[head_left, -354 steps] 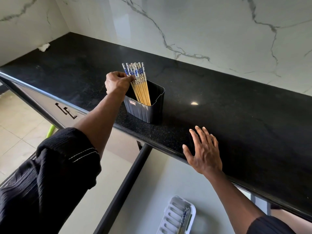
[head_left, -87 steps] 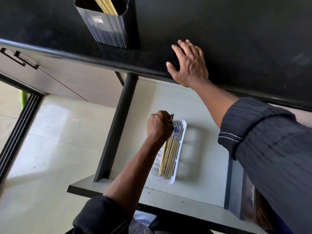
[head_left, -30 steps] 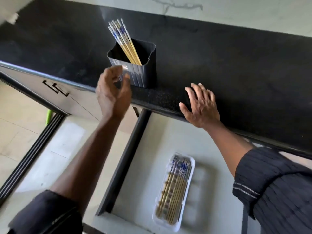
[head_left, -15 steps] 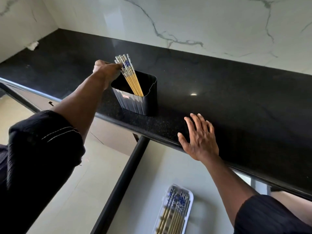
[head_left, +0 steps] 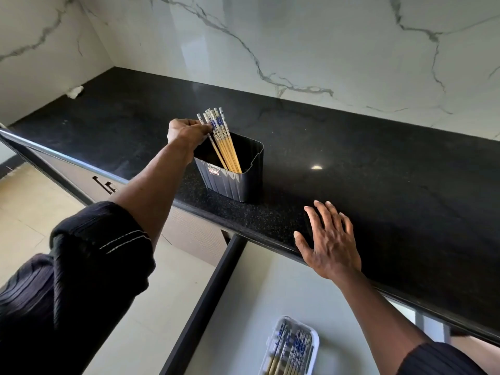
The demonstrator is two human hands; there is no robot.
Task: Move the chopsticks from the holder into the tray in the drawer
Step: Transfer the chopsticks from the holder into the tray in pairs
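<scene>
A big white marble wall point(head_left: 297, 44) with grey lines stands behind a long black speckled stone desk point(head_left: 378, 163). Under the desk's front edge, a pale grey drawer point(head_left: 243, 315) with a dark side is pulled open. A dark ribbed plastic holder point(head_left: 230, 182) stands near the front edge of the desk, left of the middle. Yellow wooden chopsticks point(head_left: 224, 144) stand in it.

The right hand point(head_left: 330, 242) lies flat on the front edge, to the right of the holder. It is spread out straight and holds nothing. A white plastic tray point(head_left: 316, 347) lies in the drawer, and more sticks lie flat in it. A small white scrap point(head_left: 75, 92) lies in the far left corner of the desk.

Half a second ago the left hand point(head_left: 184, 131) had just come up to the stick tops. Now its fingers point(head_left: 205, 128) pinch the sticks near the tops, and one stick leans a little to the left, away from the bunch. The right hand has not moved.

The chopsticks have blue and white patterned tops. They lean to the holder's left side, thin ends down.
</scene>
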